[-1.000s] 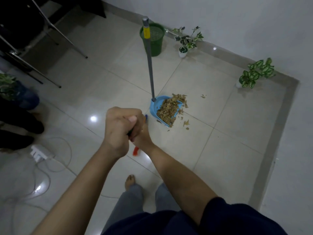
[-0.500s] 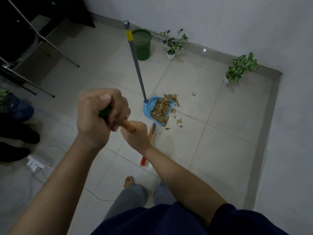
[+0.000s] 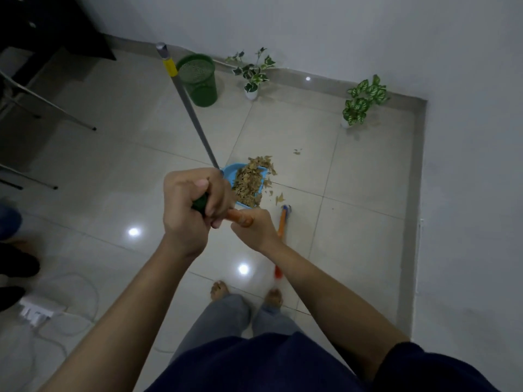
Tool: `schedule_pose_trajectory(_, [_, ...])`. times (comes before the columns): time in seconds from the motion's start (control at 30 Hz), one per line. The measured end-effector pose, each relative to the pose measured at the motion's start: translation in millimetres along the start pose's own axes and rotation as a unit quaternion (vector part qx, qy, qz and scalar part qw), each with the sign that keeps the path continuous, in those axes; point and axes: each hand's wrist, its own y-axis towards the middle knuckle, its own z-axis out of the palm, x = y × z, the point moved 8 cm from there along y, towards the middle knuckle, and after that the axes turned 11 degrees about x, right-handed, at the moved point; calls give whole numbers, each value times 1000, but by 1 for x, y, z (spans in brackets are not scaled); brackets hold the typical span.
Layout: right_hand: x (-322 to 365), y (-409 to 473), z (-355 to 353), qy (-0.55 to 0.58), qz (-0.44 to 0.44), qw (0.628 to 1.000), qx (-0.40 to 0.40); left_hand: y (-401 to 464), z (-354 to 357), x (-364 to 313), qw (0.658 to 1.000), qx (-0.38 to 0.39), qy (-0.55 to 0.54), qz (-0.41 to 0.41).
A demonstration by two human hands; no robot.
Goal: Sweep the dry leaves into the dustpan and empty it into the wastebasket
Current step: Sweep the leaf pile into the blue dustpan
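My left hand grips the green top end of a broom handle, and my right hand grips its orange shaft just below. More of the orange broom shows past my right wrist, with a blurred red part near my feet. A blue dustpan lies on the floor beyond my hands, heaped with dry leaves. Its long grey handle with a yellow band leans up to the left. A few loose leaves lie beside the pan. The green mesh wastebasket stands by the far wall.
Two small potted plants stand along the far wall. Metal chair legs are at the left. A white power strip with cables lies on the floor at the lower left. The wall corner closes off the right side.
My hands have drawn apart along the broom handle, the left rising to the green end. The broom's lower part has swung to the right, away from the dustpan.
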Motion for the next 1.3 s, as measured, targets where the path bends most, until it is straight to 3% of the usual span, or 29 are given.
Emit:
schedule_pose_trajectory(0.13, [-2,-11,-48,14,-4,995,-96,33,23,-15,993,110,-40,31])
schedule_pose_trajectory(0.23, [-23,-19,-81,23,20,986,-163,57,34,0,986,157,-63,-3])
schedule_pose_trajectory(0.4, [-97,-12,-111,7,128,978,-165,88,41,77,970,206,-63,-113])
schedule_pose_trajectory(0.53, [-138,25,-102,-14,198,974,-108,98,15,136,964,189,-46,-183])
schedule_pose_trajectory(0.7, [-91,115,-72,35,140,980,-137,126,-71,137,972,126,-25,-199])
schedule_pose_trajectory(0.77, [-64,158,-53,71,142,981,-107,145,-112,119,977,112,2,-180])
schedule_pose_trajectory(0.9, [-1,221,-48,100,117,985,-78,183,-165,71,981,149,28,-119])
schedule_pose_trajectory(1.03, [40,232,-71,81,72,983,-147,217,-173,44,971,229,-19,-71])
schedule_pose_trajectory(1.1, [39,228,-85,48,89,981,-167,228,-168,57,962,245,49,-112])
schedule_pose_trajectory(1.13, [33,223,-89,55,103,978,-175,230,-165,64,958,246,70,-133])
schedule_pose_trajectory(1.3, [-2,218,-84,122,127,972,-154,220,-158,77,968,211,-28,-134])
